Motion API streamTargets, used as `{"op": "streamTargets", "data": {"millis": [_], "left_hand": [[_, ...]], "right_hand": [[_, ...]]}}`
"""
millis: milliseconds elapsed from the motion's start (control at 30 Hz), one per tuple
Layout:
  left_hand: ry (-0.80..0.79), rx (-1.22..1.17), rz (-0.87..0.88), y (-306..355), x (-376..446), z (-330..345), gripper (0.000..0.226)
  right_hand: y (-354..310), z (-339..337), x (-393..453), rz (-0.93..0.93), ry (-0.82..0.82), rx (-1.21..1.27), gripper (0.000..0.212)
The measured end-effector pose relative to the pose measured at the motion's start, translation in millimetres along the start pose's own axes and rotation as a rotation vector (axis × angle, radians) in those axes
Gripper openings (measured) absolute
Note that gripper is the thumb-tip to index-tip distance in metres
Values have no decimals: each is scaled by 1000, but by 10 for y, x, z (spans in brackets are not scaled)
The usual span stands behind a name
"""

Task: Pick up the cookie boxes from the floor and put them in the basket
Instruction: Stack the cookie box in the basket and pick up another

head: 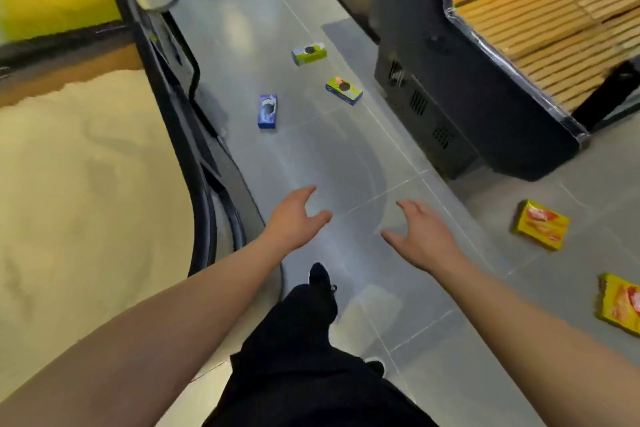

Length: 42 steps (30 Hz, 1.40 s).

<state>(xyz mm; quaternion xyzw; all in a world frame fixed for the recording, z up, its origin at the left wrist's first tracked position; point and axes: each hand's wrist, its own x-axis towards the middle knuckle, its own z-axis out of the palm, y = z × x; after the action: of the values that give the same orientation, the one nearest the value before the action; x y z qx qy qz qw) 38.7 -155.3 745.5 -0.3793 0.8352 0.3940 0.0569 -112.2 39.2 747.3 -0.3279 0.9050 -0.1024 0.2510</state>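
Note:
Three cookie boxes lie on the grey tiled floor ahead: a blue box (267, 112), a green and blue box (344, 90) and a green and white box (309, 53) farthest away. Two yellow packs with red print lie at the right, one (541, 225) nearer the aisle, one (620, 303) at the frame's edge. My left hand (297, 218) and my right hand (421, 236) are stretched forward over the floor, fingers spread, holding nothing, well short of the boxes. No basket is in view.
A dark display cabinet (460, 107) stocked with orange packs stands at the right. A curved dark-rimmed bin (204, 191) filled with pale grain-like goods runs along the left. My dark-trousered leg and shoe (318, 277) step forward in the aisle between them.

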Motion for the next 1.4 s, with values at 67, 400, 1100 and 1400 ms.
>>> {"op": "streamTargets", "data": {"millis": [67,400,1100,1400], "left_hand": [[42,-44,-68,7,362,-114,71],[135,-109,-201,19,2394,-1052,68],[350,-253,-518,87,5662,-2570,72],[479,-491,-734,-445,6490,-2836,66]], "right_hand": [[-103,-179,541,-55,-22,-28,76],[-928,-868,2834,-131,-62,-112,74],[-2421,-1766,7112,-488,-324,-249,80],[-3635,-1483,8625,-770,-519,-499,82]]}}
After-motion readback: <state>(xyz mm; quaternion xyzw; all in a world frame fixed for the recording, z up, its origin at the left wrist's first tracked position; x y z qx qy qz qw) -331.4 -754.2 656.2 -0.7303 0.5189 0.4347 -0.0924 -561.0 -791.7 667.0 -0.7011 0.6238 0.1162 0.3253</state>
